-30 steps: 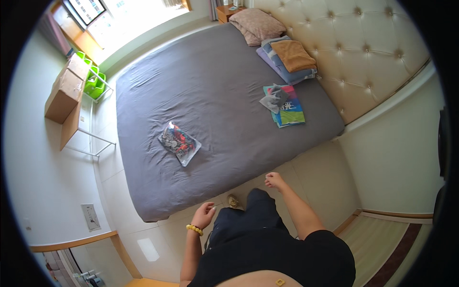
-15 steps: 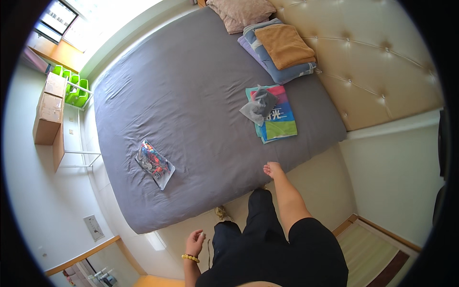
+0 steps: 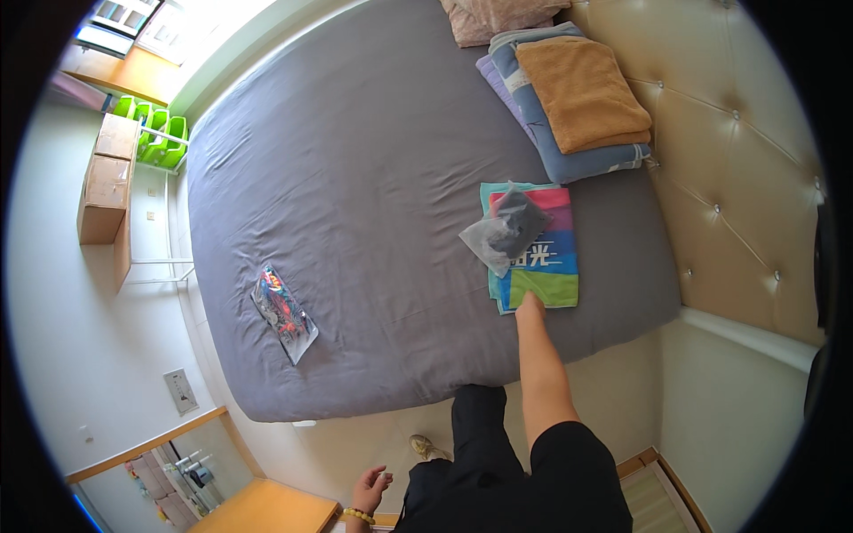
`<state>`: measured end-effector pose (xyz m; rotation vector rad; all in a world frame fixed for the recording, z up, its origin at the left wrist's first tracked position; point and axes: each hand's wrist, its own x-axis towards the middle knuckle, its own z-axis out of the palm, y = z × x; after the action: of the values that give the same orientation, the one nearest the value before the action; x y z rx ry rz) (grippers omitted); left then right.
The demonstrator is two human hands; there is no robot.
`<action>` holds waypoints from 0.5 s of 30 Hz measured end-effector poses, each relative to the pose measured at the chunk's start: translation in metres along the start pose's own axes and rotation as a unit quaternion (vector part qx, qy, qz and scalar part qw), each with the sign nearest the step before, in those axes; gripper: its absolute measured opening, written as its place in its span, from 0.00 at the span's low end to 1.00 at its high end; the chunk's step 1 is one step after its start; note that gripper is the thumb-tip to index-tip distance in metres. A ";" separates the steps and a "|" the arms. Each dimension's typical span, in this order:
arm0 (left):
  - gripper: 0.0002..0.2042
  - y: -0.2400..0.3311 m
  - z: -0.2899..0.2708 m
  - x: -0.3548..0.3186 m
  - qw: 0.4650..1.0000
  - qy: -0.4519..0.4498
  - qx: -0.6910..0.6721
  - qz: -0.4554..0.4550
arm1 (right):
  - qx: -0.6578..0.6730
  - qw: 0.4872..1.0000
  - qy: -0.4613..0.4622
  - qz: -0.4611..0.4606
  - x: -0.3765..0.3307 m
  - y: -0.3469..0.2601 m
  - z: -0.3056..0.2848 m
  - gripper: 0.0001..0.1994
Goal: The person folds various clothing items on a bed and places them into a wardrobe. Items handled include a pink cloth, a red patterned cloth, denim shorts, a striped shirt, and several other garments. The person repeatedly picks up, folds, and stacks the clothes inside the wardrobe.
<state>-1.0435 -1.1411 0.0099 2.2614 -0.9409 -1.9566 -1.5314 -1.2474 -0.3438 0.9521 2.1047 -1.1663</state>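
Observation:
My right hand reaches over the bed's near side to the green end of a folded multicoloured cloth. Its fingers are mostly hidden from above, so whether they touch or grip the cloth is unclear. On top of the cloth lies a dark item in a clear plastic bag, its kind hard to make out. My left hand, with a yellow bead bracelet at the wrist, hangs low beside my leg. Its fingers are loosely bent and apart, with no held thing plainly visible.
A plastic packet with a colourful print lies on the grey bedsheet. Folded blankets and a pillow are by the padded headboard. Cardboard boxes and green bins stand at the left wall.
My right hand has moved forward from the bed's edge to the folded cloth. My body has come nearer the headboard side, and my left hand still hangs low.

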 end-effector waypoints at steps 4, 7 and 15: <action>0.15 0.009 0.014 -0.003 0.999 0.021 0.042 -0.014 | -0.189 0.856 0.178 -0.446 -0.035 -0.036 0.034 0.24; 0.15 0.006 0.018 -0.002 1.000 0.017 0.025 0.006 | -0.139 0.927 0.109 -0.331 -0.011 -0.080 0.080 0.29; 0.15 0.002 0.028 -0.006 0.998 0.014 -0.042 -0.042 | -0.059 0.975 -0.079 -0.198 0.013 -0.093 0.117 0.26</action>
<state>-1.0702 -1.1297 0.0101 2.3121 -0.7583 -1.9517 -1.5985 -1.3802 -0.3643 0.3786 2.2627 -1.2414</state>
